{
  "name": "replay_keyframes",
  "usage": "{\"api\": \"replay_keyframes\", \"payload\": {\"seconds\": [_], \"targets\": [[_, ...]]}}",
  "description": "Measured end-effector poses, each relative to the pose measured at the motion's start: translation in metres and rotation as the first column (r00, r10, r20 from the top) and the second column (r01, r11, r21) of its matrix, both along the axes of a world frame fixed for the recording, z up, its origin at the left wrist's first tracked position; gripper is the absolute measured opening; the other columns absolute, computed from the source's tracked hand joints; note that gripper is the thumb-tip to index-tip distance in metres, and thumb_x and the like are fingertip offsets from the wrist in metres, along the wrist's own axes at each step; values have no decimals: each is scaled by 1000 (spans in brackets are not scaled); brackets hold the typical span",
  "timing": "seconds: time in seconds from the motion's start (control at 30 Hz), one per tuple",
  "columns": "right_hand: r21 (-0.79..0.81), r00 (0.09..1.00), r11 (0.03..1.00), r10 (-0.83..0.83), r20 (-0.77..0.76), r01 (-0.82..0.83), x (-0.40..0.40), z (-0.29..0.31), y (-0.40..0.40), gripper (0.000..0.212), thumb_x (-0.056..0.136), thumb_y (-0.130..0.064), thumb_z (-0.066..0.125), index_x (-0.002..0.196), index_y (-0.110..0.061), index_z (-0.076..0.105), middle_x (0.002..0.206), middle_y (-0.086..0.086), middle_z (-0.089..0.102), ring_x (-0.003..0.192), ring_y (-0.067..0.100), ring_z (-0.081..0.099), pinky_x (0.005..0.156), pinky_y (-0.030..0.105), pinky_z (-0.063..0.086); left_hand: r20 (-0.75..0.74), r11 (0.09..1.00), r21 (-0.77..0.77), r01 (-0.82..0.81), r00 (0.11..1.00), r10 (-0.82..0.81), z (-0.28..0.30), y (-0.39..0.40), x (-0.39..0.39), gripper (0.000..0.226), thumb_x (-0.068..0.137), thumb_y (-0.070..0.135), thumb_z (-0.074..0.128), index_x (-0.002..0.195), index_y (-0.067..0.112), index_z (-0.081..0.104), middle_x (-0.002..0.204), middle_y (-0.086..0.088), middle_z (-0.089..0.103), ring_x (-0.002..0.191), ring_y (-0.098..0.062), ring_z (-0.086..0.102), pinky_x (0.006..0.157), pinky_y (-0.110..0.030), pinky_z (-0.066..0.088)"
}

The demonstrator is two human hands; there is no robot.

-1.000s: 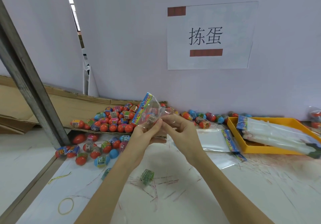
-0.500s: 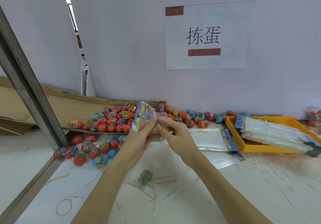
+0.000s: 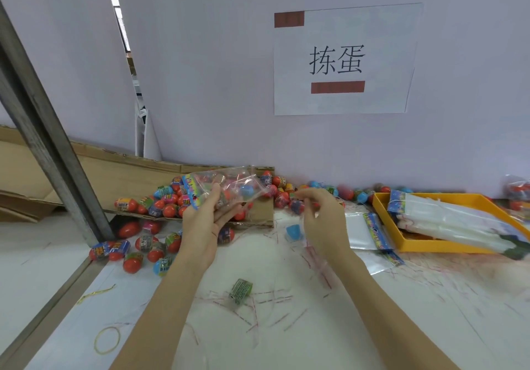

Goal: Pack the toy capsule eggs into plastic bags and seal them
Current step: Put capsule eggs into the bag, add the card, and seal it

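The clear plastic bag (image 3: pixel 226 187), with capsule eggs showing through it, lay tilted on the left hand (image 3: pixel 206 220), thumb pinching its printed header, above the cardboard edge (image 3: pixel 258 220). At its three o'clock the right hand (image 3: pixel 321 220) hung apart, fingers (image 3: pixel 308 197) loosely curled, holding nothing that could be made out. Loose eggs (image 3: pixel 160 206) crowded nine o'clock. At three o'clock, beyond flat bags (image 3: pixel 364 233), a yellow tray (image 3: pixel 384 220) held stacked bags. Bare counter (image 3: pixel 372 312) lay at six o'clock.

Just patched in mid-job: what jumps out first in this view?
The left hand holds up a clear plastic bag at centre, the right hand beside it. Behind them a heap of red and blue capsule eggs spills along the wall. A yellow tray of bags sits right.
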State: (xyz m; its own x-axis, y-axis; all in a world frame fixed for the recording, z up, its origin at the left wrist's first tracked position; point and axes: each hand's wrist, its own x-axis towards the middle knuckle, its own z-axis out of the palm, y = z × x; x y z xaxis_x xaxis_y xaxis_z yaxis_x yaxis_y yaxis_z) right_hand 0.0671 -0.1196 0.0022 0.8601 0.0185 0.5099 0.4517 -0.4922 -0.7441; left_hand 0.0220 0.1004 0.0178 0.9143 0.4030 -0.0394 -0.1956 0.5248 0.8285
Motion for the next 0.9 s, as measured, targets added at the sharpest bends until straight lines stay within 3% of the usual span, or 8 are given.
{"api": "replay_keyframes", "payload": {"seconds": [0.17, 0.27, 0.37, 0.47, 0.57, 0.63, 0.77, 0.9], "targets": [[-521, 997, 851, 32, -77, -68, 12, -21, -7, 34, 107, -18, 52, 138, -23, 65, 150, -7, 52, 142, 17, 39, 118, 34, 27, 7, 990, 97, 97, 995, -99, -1, -5, -1, 40, 97, 34, 72, 124, 6, 64, 111, -20, 78, 98, -35, 78, 79, -41, 66], [-543, 998, 838, -60, -10, 45, 14, -24, -2, 20, 104, -26, 59, 122, -28, 67, 134, -9, 57, 125, 18, 43, 107, 34, 27, -30, 974, 171, 146, 989, -143, -1, -9, -3, 44, 95, 41, 71, 124, 9, 66, 107, -20, 79, 89, -37, 79, 72, -40, 66], [-513, 995, 856, -95, -34, 64, 14, -23, 0, 14, 99, -23, 67, 111, -25, 62, 124, -5, 57, 115, 20, 46, 103, 34, 29, -88, 956, 248, 154, 987, -136, -2, -14, -4, 45, 95, 43, 71, 123, 8, 68, 85, -20, 77, 57, -28, 73, 49, -27, 56], [-408, 995, 912, -65, -77, 28, 13, -21, 1, 22, 95, -11, 71, 111, -19, 59, 122, -1, 58, 107, 18, 51, 103, 36, 41, -104, 937, 295, 186, 981, -162, -3, -18, -5, 53, 92, 46, 70, 126, 5, 69, 95, -32, 73, 44, -21, 59, 44, -25, 44], [-162, 997, 986, -52, -57, 42, 10, -15, 3, 26, 94, -4, 70, 117, -13, 61, 122, 3, 57, 103, 19, 58, 97, 35, 52, -84, 936, 290, 199, 980, -183, -2, -22, -7, 70, 81, 52, 74, 129, 2, 67, 93, -21, 75, 45, -19, 57, 46, -26, 42], [-26, 996, 997, -73, -51, 71, 8, -10, 3, 30, 95, -3, 69, 122, -13, 61, 125, 4, 55, 105, 19, 61, 96, 32, 54, -69, 941, 273, 202, 979, -191, 0, -22, -8, 72, 77, 52, 76, 129, 3, 67, 81, -16, 73, 51, -20, 65, 46, -23, 46], [106, 995, 990, -97, -25, 99, 6, -5, 1, 28, 97, -5, 66, 124, -15, 64, 122, 6, 55, 102, 18, 60, 94, 28, 54, -40, 949, 239, 207, 978, -203, -1, -20, -6, 56, 84, 43, 77, 128, 8, 69, 111, -12, 79, 91, -26, 79, 58, -25, 59], [305, 997, 950, -53, -56, 68, 4, -1, 3, 24, 103, -12, 60, 125, -17, 66, 118, 3, 65, 101, 10, 63, 85, 12, 52, -58, 954, 241, 180, 984, -170, -2, -19, -6, 51, 85, 40, 81, 124, 10, 70, 113, -10, 79, 88, -20, 78, 61, -23, 60]]}}
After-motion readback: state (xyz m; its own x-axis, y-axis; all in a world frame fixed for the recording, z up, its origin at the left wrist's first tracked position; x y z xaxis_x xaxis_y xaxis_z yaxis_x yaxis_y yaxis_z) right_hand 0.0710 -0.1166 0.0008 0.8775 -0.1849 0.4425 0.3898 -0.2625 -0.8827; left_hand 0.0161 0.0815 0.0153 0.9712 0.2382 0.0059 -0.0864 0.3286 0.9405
